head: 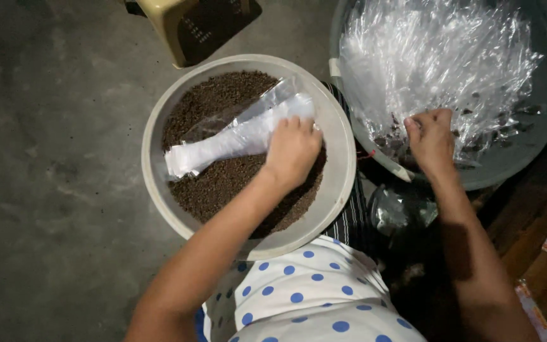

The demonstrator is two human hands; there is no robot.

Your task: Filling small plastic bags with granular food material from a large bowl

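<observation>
A round pale basin (340, 136) holds dark brown grains (223, 183). On the grains lies a bundle of long clear plastic bags (223, 142), pointing left. My left hand (292, 152) is closed over the right end of that bundle. To the right stands a grey-green basin (514, 155) filled with crumpled clear plastic bags (432, 57), some holding dark grains. Inside that basin's near edge, my right hand (430, 136) rests with fingers curled into the bags.
A yellowish plastic stool (172, 25) stands on the dark concrete floor beyond the pale basin. My lap in white cloth with blue dots (314, 297) is at the bottom. Another clear bag (397, 212) lies between the basins. Wooden boards and paper scraps are at right.
</observation>
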